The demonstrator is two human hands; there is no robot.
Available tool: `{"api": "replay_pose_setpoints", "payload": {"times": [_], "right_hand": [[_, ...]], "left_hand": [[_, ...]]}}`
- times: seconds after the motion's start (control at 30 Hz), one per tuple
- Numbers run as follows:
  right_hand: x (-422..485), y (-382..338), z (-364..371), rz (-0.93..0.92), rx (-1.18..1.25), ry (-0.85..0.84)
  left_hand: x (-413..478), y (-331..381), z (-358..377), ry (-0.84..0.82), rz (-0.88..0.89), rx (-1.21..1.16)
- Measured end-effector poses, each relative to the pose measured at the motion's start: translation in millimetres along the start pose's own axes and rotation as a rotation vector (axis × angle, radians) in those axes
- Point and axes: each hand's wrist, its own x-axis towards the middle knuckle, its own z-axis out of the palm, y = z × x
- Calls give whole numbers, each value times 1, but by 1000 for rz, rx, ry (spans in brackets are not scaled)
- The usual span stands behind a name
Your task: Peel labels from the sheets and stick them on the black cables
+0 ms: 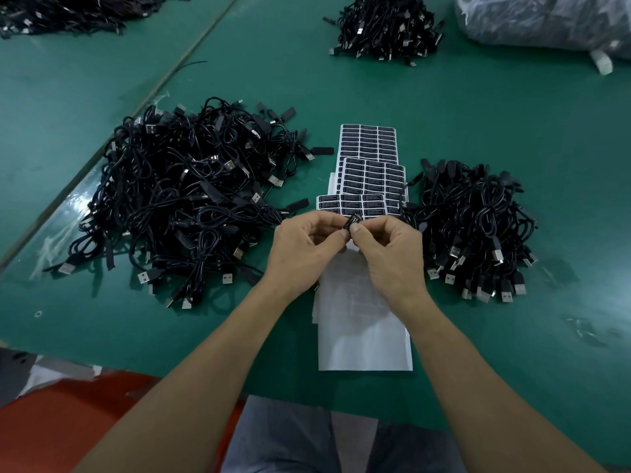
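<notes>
1. Pinching a small black label between them, the left hand and right hand meet at the frame's centre, fingers curled tight on it. Whether a cable end sits under it is hidden.
2. Fanned just above the hands, the label sheets are likely kept close for quick peeling. White backing paper lies below.
3. On the green worktop, the black cables form a large pile centre-left and a smaller pile centre-right, probably separating unlabelled from done.

Green table, pale seam running diagonally across its left part, crumpled clear plastic bag at far right, red seat near left, grey trousers below table edge.
</notes>
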Motion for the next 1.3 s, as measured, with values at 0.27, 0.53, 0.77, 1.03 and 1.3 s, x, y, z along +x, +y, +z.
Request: {"api": "replay_pose_setpoints", "payload": {"times": [0.27, 0.53, 0.77, 1.03, 1.3], "right_hand": [[0, 0, 0, -3, 1, 6], [0, -2, 0, 19, -7, 17], [1, -2, 1, 67, -5, 23], [3, -5, -1, 118, 24, 17], [0, -5, 0, 112, 28, 34]], "left_hand": [[2, 2, 4, 4, -25, 12], [1, 1, 5, 2, -9, 18], [-1, -1, 5, 15, -6, -8], [0, 0, 6, 9, 3, -14], [-2, 0, 4, 5, 6, -20]]}}
